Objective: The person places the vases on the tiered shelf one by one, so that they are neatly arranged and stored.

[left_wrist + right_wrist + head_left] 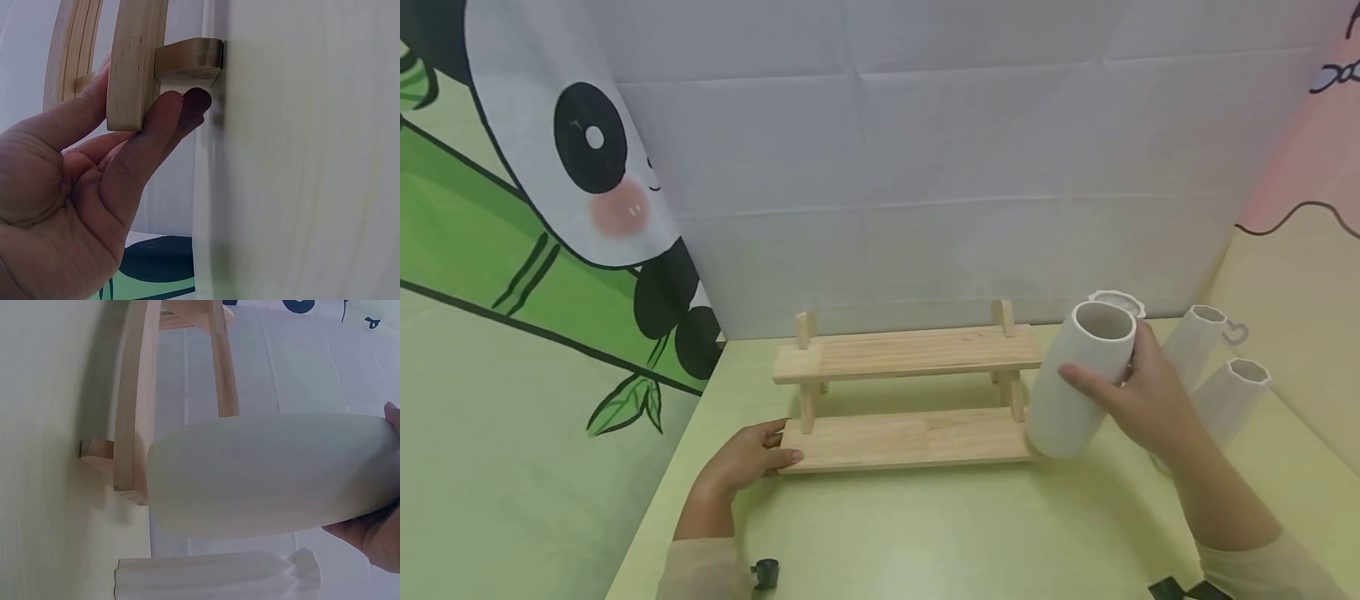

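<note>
A two-tier wooden shelf [910, 442] stands on the table. My left hand [747, 457] pinches the left end of its lower board [128, 69], thumb on one face and fingers on the other. At the right end, my right hand [1153, 404] grips a tall, smooth white vase [1071, 392] near its rim. The vase leans, mouth up, and its bottom [165, 481] is close to the lower board's end; whether they touch I cannot tell. Most fingers of the right hand are hidden behind the vase.
Right of the shelf stand a white vase with a heart-shaped handle [1198, 337] and a faceted white vase [1236, 396]. Behind the held vase shows a scalloped white rim [1129, 298]. White cloth [955, 167] hangs behind the table [925, 533]; printed panels flank it.
</note>
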Available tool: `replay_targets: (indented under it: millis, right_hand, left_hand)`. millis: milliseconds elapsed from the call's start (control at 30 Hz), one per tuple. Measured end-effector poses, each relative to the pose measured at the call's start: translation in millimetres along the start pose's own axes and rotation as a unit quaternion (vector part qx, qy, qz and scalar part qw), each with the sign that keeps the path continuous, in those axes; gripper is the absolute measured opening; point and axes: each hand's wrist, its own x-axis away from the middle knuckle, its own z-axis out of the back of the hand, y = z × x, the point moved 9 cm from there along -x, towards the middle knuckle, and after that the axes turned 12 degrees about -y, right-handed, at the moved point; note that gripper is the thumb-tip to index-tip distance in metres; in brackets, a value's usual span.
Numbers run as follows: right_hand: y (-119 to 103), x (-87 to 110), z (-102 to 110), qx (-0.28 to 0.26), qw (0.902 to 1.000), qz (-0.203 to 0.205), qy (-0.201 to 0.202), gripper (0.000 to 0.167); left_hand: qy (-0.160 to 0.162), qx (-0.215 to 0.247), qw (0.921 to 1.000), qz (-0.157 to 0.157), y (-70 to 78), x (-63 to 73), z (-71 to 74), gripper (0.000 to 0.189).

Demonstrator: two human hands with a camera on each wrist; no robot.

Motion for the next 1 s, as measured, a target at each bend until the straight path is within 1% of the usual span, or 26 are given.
replay_targets:
  millis: [300, 533, 633, 800, 1000]
  right_hand:
    - [-6.9, -5.8, -9.0, 0.004, 0.9999, 0.008, -0.006, 0.073]
    - [-9.0, -9.6, -19.8, 0.011, 0.9997, -0.007, -0.021, 0.074]
    - [-11.8, -11.9, -24.5, 0.004, 0.9997, -0.001, -0.024, 0.074]
    - [-18.9, -15.8, -32.2, -0.025, 0.999, 0.025, -0.028, 0.071]
    - [-21.4, -17.8, -41.7, -0.036, 0.9985, 0.017, -0.037, 0.072]
  left_hand:
    - [0.004, -0.005, 1.0, 0.003, -1.8, 0.2, 1.7, 0.076]
    - [0.009, -0.01, 0.9999, 0.007, -2.8, 0.0, 2.2, 0.075]
    - [0.009, -0.008, 0.9999, 0.007, -2.8, -0.4, 1.8, 0.074]
    - [0.01, -0.01, 0.9998, 0.01, -4.1, -0.5, 2.4, 0.075]
    - [0.011, -0.019, 0.9997, 0.011, -5.0, -0.5, 3.4, 0.076]
